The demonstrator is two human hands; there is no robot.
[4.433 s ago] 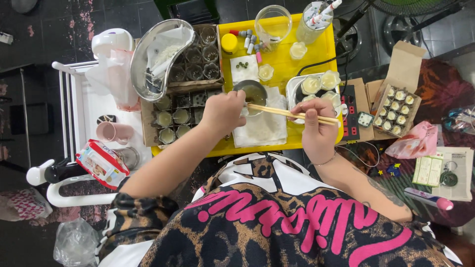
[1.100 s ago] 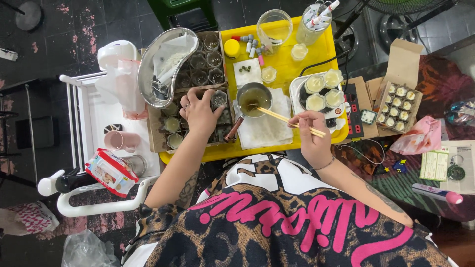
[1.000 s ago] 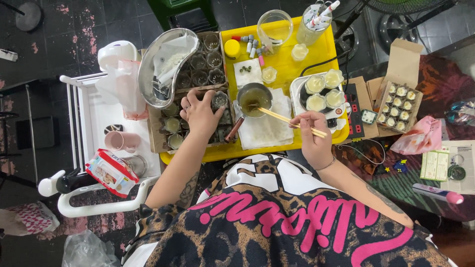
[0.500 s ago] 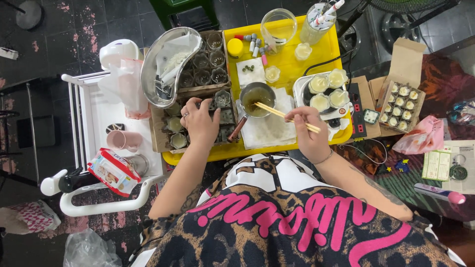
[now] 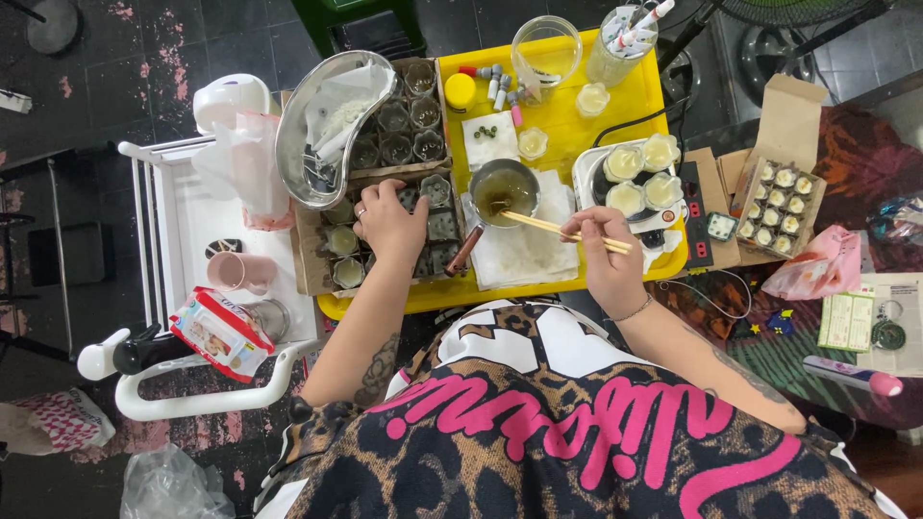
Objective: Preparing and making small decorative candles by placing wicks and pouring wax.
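A pink cup point(image 5: 234, 270) sits on the white cart point(image 5: 178, 216) (left), near a kidney-shaped metal dish point(image 5: 322, 130); a pink bag point(image 5: 810, 264) lies right.

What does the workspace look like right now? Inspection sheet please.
Surface: yellow tray, crowded.
Job's things: small pot of liquid on white cloth; chopsticks with tips in pot; box of small jars.
Clutter: steel kidney dish, filled cups, plastic tub, carton of small jars.
Grips: right hand holds chopsticks; left hand rests on the jar box.
Cables: black cable across tray; power strip.
Surroundings: white cart, dark tiled floor, fan.
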